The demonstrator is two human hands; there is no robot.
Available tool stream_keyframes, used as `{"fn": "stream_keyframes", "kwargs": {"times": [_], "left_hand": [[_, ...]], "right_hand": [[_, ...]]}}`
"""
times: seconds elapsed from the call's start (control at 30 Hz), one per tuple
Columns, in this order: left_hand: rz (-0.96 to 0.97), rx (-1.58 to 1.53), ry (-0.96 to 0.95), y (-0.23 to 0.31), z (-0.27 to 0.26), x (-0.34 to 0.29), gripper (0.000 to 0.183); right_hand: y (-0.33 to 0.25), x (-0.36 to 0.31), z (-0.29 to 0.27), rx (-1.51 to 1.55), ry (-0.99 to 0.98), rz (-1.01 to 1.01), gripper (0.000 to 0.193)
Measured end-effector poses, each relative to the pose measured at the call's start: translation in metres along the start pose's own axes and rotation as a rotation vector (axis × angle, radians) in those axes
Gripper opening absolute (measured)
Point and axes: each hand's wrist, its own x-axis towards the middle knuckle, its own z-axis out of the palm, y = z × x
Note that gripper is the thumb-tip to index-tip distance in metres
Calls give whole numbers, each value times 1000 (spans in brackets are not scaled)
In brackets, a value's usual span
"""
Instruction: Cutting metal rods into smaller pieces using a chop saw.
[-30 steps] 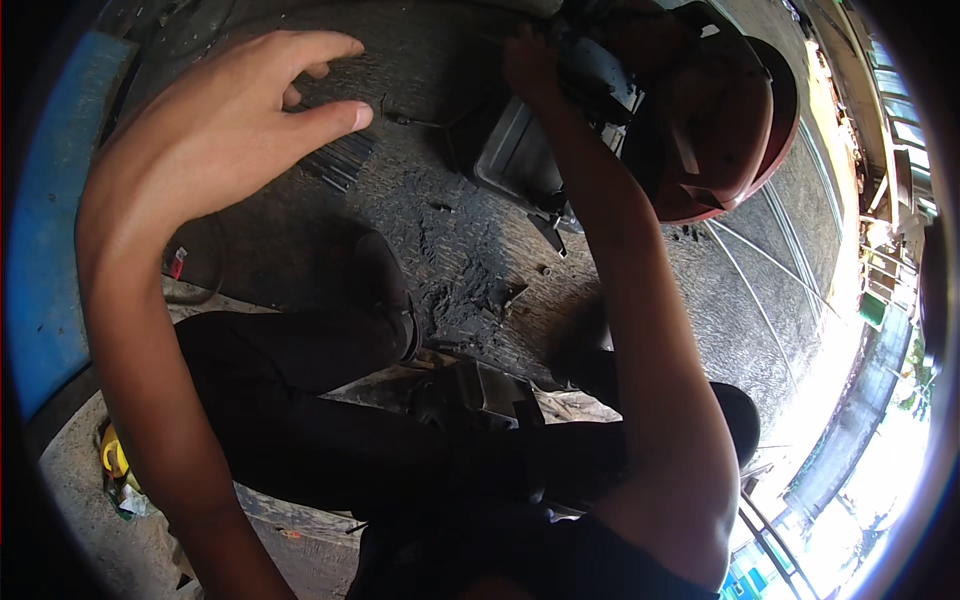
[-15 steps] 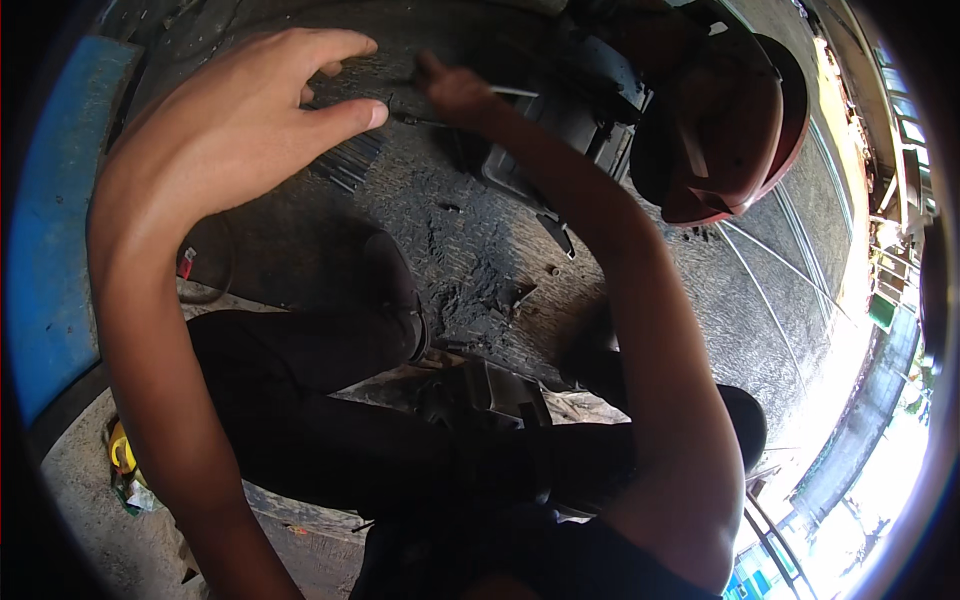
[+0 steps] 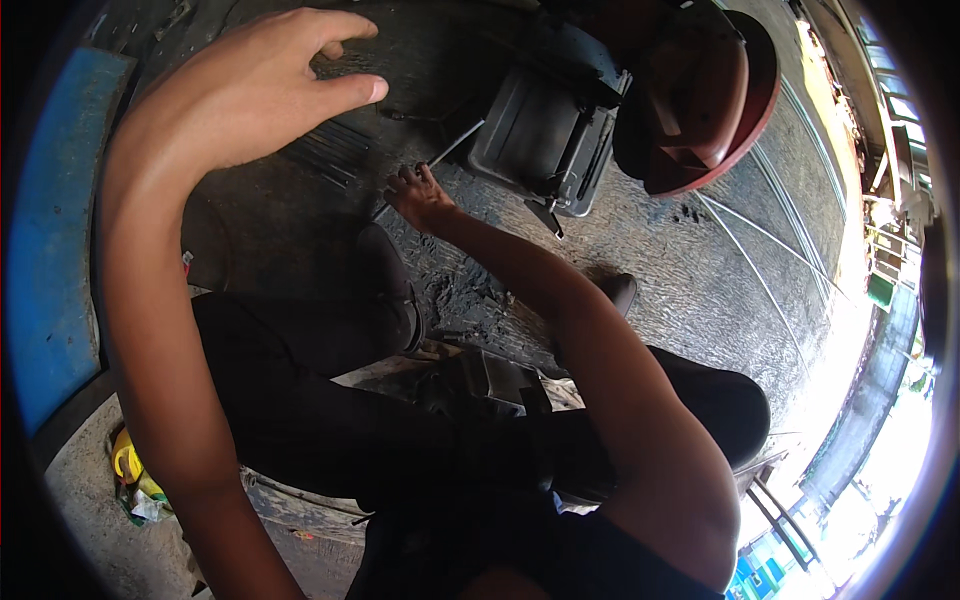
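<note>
My left hand [image 3: 275, 85] hovers at the upper left, its thumb and fingers apart and nothing visible between them. Right of it and a little nearer, my right hand [image 3: 418, 200] is closed around a thin grey metal rod [image 3: 457, 142], which sticks out on both sides of the fist and slants up to the right. Several similar thin rods [image 3: 335, 150] lie together on the dark, rough surface below my left hand. The far end of the held rod comes close to a black rectangular shield-like piece [image 3: 525, 125] with a hinged frame.
A red hard hat [image 3: 700, 110] sits beside the black piece. Long pale rods [image 3: 755, 250] run across the surface at the right. A blue panel [image 3: 60, 230] stands at the left. My dark boots [image 3: 390, 280] and legs are below. A yellow object [image 3: 127, 457] lies at lower left.
My right hand has moved nearer and slightly left with the rod, uncovering the black piece. My left hand stays almost in place, still open.
</note>
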Motion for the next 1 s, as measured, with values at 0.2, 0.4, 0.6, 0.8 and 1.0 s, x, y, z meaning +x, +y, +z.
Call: {"fn": "stream_keyframes", "kwargs": {"times": [0.2,0.4,0.6,0.8,1.0], "left_hand": [[-24,77,52,13,-7,-12,55],[132,92,42,26,0,2,57],[180,96,11,51,-1,5,57],[200,121,56,53,2,-2,59],[210,133,82,50,5,10,58]], "right_hand": [[-23,-60,-62,676,701,539,34],[-11,-149,-59,354,1030,1271,61],[14,-183,-22,567,927,1129,39],[-15,-154,-35,276,1056,1205,40],[47,-186,21,1194,1129,1354,46]]}}
